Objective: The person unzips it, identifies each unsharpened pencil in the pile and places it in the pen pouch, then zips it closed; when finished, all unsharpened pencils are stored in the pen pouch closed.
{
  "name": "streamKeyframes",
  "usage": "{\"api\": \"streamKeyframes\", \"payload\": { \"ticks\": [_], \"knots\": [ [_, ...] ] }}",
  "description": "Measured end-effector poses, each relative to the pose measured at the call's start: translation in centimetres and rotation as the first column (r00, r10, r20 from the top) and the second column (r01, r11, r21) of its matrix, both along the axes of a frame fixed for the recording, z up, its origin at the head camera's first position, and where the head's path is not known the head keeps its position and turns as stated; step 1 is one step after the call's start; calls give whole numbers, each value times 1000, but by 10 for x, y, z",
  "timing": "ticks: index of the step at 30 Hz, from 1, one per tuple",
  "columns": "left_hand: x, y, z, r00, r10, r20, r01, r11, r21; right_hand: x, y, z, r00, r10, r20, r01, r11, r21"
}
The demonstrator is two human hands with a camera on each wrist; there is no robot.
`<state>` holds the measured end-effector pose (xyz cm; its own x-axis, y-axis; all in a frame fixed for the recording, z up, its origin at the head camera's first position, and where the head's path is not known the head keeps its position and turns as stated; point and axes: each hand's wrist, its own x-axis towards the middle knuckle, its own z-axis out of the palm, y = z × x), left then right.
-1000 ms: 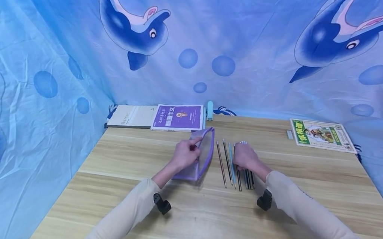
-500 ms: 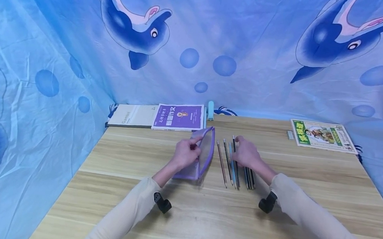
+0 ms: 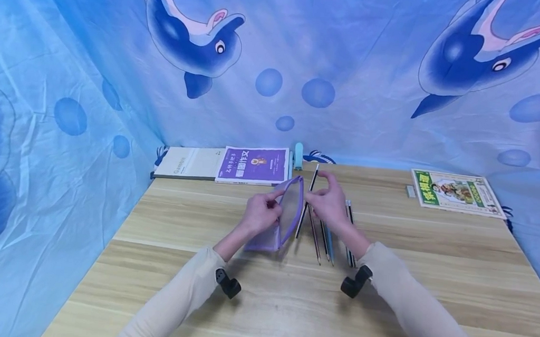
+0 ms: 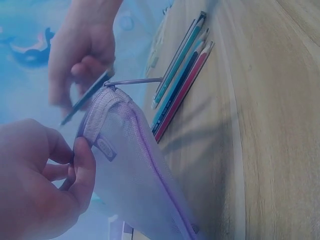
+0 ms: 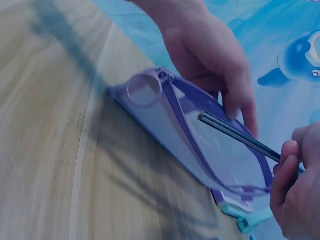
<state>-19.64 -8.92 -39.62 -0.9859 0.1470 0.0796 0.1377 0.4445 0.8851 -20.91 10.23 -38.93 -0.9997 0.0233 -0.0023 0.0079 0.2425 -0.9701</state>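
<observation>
My left hand pinches the rim of a translucent purple mesh zip pouch, holding its mouth apart. In my right hand, thumb and fingers pinch a dark pencil. One end of this pencil points at the pouch's mouth in the right wrist view; whether it is inside the rim I cannot tell. Several pencils lie side by side on the table under my right hand, and the left wrist view shows a red pencil among them. More dark pencils lie just to the right, partly covered by the wrist.
Along the back edge are a white notebook, a purple book and a turquoise object. A green magazine lies at the back right beside a small pale block. A blue dolphin-print curtain hangs behind the table.
My right hand has picked up a dark pencil from the row and carried it left to the pouch. The left hand keeps its hold on the pouch in nearly the same spot.
</observation>
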Motion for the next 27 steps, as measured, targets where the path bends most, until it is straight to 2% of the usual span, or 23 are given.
{"api": "streamKeyframes", "payload": {
  "ticks": [4,6,14,17,23,27],
  "knots": [
    [-1,1,0,1000,0,-3,0,1000,3,-3,-16,-5,999,-12,-34,9,997,-71],
    [-1,2,0,1000,-6,5,6,1000,8,-3,-22,-9,1000,-8,-28,6,998,-67],
    [-1,2,1,1000,-11,-7,11,1000,-4,0,-32,-19,999,41,12,-41,999,35],
    [-1,2,0,1000,0,-10,0,1000,-4,2,-32,-19,997,75,33,-77,995,57],
    [0,2,2,1000,2,8,-2,1000,-16,1,-32,-15,995,86,55,-93,987,128],
    [0,3,2,1000,1,20,0,1000,-17,2,-34,-12,988,126,91,-143,967,212]
  ]
}}
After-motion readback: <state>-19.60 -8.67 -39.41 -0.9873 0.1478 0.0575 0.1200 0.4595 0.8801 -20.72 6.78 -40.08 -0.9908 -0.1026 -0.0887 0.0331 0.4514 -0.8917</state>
